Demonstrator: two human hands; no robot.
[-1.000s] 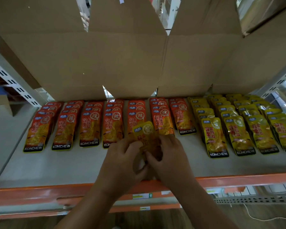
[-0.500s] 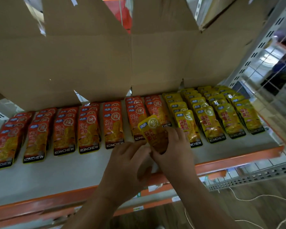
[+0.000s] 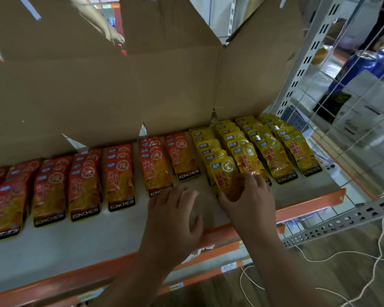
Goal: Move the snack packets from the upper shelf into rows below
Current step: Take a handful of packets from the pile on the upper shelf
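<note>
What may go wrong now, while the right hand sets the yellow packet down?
1. The yellow packet, held by the right hand, sits close to the orange shelf edge; released carelessly, it might slide off.
2. Pushing it back could disturb the overlapping yellow row behind it.
3. The left hand is beside the front orange packet and might knock it askew.

The grey shelf (image 3: 75,244) bears overlapping rows of orange packets (image 3: 120,180) beside yellow packets (image 3: 273,154).

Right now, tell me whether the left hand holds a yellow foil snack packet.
No: the left hand is empty over the grey shelf board; the right hand grips the yellow foil snack packet.
</note>
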